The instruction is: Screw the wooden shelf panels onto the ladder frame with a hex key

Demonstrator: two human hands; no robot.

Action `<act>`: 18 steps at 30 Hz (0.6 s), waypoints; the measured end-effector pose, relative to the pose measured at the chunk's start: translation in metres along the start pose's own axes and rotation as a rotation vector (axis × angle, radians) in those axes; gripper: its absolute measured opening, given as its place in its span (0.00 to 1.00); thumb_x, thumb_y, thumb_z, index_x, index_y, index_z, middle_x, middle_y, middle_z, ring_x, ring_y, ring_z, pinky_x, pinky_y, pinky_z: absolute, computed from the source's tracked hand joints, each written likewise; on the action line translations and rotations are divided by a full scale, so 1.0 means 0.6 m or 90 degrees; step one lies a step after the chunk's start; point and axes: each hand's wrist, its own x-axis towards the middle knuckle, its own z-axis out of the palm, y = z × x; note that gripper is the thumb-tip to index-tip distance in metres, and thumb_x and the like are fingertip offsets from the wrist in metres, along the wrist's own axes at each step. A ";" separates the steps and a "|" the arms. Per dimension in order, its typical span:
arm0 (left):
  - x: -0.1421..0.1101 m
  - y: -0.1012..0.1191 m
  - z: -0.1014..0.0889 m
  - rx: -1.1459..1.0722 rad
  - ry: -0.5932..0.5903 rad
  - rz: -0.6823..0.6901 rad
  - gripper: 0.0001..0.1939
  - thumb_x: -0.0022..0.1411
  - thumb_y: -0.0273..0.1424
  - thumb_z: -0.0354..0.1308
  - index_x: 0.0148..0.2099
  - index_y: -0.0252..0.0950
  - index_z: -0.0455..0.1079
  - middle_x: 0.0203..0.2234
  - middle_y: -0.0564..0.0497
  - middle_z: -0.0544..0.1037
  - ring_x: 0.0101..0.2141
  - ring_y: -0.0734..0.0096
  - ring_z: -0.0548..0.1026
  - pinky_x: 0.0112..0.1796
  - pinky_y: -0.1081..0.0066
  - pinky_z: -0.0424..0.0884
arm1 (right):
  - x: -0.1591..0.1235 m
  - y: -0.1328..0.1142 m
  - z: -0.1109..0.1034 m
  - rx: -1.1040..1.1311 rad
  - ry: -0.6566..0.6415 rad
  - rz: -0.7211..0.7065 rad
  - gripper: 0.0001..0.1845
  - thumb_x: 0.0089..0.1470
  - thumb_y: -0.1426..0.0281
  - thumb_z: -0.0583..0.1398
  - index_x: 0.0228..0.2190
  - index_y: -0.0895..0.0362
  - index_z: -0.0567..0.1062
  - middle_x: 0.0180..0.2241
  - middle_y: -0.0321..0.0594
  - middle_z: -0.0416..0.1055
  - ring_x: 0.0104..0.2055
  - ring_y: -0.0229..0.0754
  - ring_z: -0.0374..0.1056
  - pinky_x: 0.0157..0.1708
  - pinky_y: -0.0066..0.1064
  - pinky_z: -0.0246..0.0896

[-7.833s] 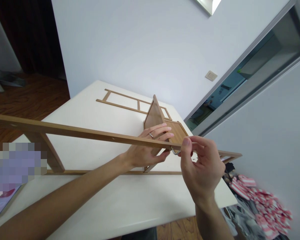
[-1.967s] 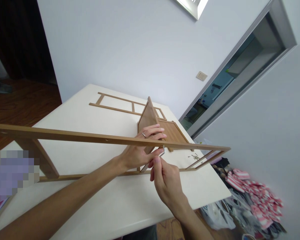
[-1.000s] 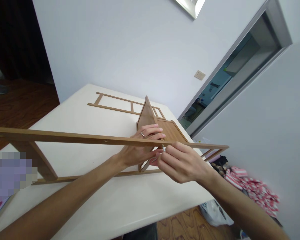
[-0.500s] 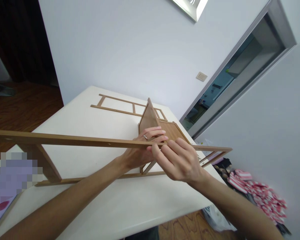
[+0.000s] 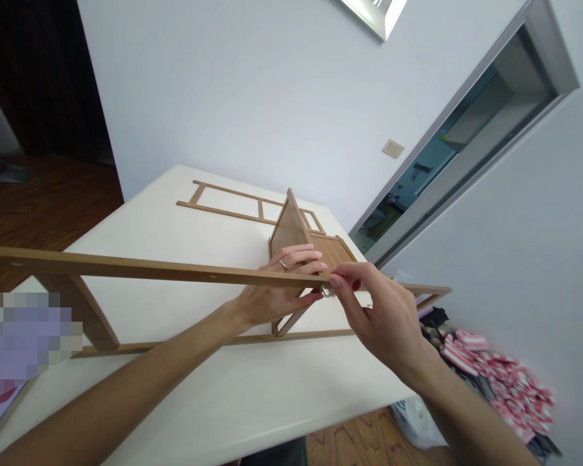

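My left hand (image 5: 284, 281), a ring on one finger, is closed around the upper rail of a ladder-like wooden frame (image 5: 140, 266) and the edge of a wooden panel (image 5: 289, 226) that meets it. The frame stands on its long edge on the white table. At the joint, my right hand (image 5: 381, 310) pinches thumb and forefinger beside the rail, on a small bent metal piece (image 5: 326, 291) that looks like a hex key. Its far end is hidden by the fingers and rail. Another wooden panel (image 5: 331, 251) lies behind the hands.
A second ladder-like wooden frame (image 5: 223, 211) lies flat at the back of the white table (image 5: 214, 414). A blurred-out purple item (image 5: 24, 349) is at the near left. Right of the table are red-and-white striped cloth (image 5: 519, 378) and a white plastic bag (image 5: 418, 421).
My right hand has shifted right and turned from a curled grip over the rail to a fingertip pinch, leaving the bent metal piece visible. My left hand keeps its hold.
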 end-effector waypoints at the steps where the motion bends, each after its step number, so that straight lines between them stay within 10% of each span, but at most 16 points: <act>1: 0.001 0.000 -0.001 0.002 -0.003 0.002 0.21 0.72 0.37 0.62 0.64 0.43 0.66 0.54 0.44 0.77 0.62 0.53 0.75 0.60 0.51 0.78 | 0.000 0.002 -0.002 0.009 -0.006 -0.008 0.02 0.71 0.71 0.58 0.43 0.52 0.71 0.33 0.35 0.77 0.30 0.36 0.73 0.31 0.26 0.68; 18: 0.007 -0.009 -0.028 -0.050 -0.139 -0.074 0.25 0.69 0.41 0.66 0.64 0.45 0.67 0.67 0.42 0.70 0.71 0.47 0.65 0.66 0.45 0.72 | -0.008 0.008 -0.005 -0.011 -0.057 -0.115 0.14 0.69 0.76 0.61 0.54 0.58 0.72 0.36 0.39 0.76 0.35 0.39 0.72 0.39 0.30 0.69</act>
